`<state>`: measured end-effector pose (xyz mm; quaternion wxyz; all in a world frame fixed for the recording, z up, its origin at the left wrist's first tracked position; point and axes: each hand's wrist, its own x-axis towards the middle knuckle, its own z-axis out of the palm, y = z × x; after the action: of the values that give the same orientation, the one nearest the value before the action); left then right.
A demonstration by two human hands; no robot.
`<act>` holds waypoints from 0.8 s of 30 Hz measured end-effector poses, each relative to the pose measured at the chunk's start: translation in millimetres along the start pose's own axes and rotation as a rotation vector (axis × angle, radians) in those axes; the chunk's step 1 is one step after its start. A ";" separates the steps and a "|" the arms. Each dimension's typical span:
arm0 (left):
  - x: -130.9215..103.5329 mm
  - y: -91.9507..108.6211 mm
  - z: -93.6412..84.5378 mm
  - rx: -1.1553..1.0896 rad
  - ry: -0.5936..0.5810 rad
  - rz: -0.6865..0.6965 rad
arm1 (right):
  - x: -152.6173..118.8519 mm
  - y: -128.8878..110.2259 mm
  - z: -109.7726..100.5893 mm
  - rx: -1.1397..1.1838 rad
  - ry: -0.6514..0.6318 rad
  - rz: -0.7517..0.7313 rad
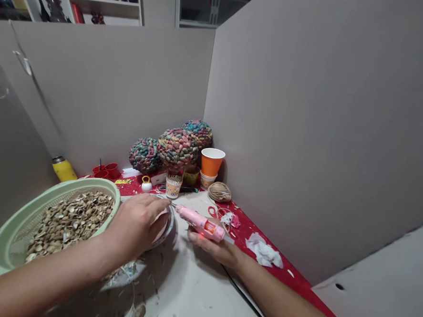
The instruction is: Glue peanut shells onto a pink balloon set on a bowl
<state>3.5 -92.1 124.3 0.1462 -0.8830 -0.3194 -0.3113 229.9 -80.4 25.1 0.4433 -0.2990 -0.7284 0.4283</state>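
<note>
My right hand [213, 248] is wrapped round a pink hot glue gun [197, 219], which glows red near its handle. A clear glue stick [229, 239] pokes out of its back end, and its nozzle points left at the fingertips of my left hand [139, 218]. Those fingers are bent and closed; what they hold is mostly hidden. Beneath them shows a pale, rounded surface [161, 226] beside a curved rim. Left of this hand, a green strainer basket [114, 191] holds many nutshell pieces [73, 222].
Behind stand several balls covered in coloured shells [178, 147], one above a patterned paper cup [173, 188]. An orange cup [211, 164], twine [219, 192], crumpled tissue [264, 250] and a yellow bottle [63, 169] lie around. Grey panels [307, 112] enclose the table. A black cord [246, 299] trails rightward.
</note>
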 end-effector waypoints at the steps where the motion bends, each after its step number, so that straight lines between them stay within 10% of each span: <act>1: 3.8 0.3 2.7 -0.022 -0.029 -0.015 | 0.0 -2.5 1.0 -0.005 -0.017 -0.024; 13: 12.8 11.4 -0.1 -0.067 -0.149 -0.033 | -1.4 -14.1 6.7 0.018 -0.035 -0.102; 20: -21.8 17.8 -23.5 -0.165 -0.221 -0.134 | -1.7 -5.0 3.7 0.141 0.354 0.309; 24: -57.1 35.0 -18.5 -0.189 -0.300 -0.083 | -2.0 -3.1 0.2 0.205 0.499 0.310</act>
<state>-16.4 -153.9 99.6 0.0005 -0.9154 -0.3430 -0.2107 230.4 -83.6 27.0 0.5659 -0.4561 -0.4956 0.4755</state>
